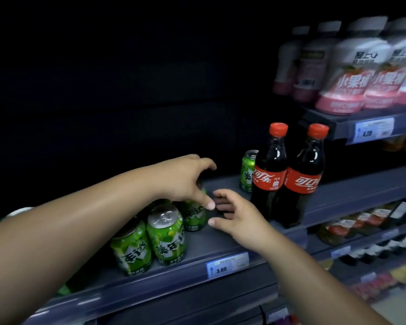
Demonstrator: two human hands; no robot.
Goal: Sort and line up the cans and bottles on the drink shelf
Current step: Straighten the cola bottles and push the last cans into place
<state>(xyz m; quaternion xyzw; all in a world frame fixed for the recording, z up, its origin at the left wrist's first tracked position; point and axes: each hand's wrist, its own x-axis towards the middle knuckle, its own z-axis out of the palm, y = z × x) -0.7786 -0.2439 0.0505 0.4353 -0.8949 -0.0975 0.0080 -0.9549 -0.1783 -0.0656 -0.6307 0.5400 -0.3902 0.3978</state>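
Green soda cans stand on the dark shelf. Two of them, a left one and a right one, are at the front. Behind them is a third green can, and my left hand grips it from above, fingers curled over its hidden top. My right hand hovers just right of that can with fingers spread, holding nothing. A lone green can stands farther back. Two cola bottles, one beside the other, stand at the right with red caps and labels.
Pink-and-white bottles fill the upper shelf at the right. A price tag sits on the shelf's front rail. Lower shelves at the right hold more bottles. The shelf's back is dark.
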